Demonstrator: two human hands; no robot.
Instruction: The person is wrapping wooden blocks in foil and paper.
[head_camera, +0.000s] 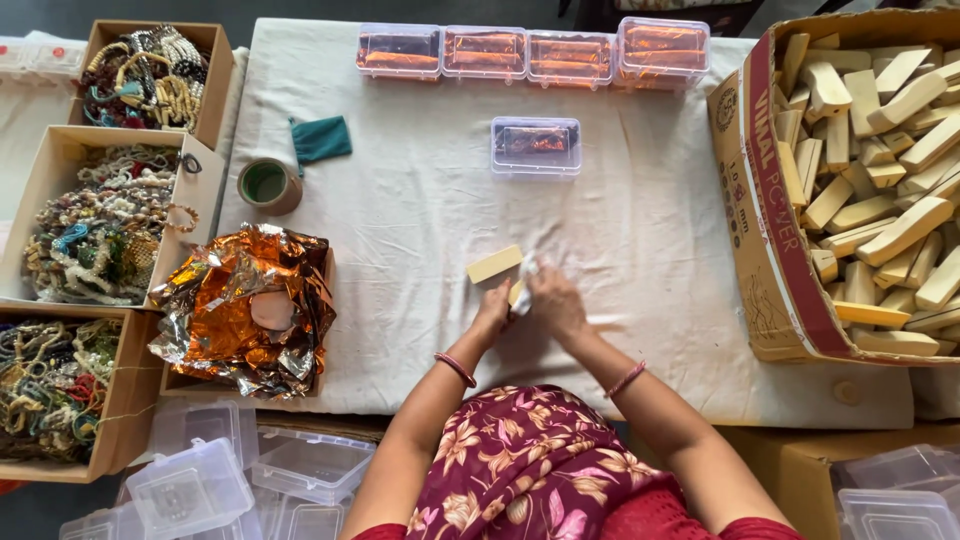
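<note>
Head view: the left hand and right hand are meeting over the white-clothed table, fingers grasping a small pale yellow block with white wrapping; another pale rectangular wooden block is lying just beside them.

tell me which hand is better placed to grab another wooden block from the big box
Right hand, probably. The cardboard box of wooden blocks sits on its side of the table, while the left hand is farther away and touches the block on the cloth.
</note>
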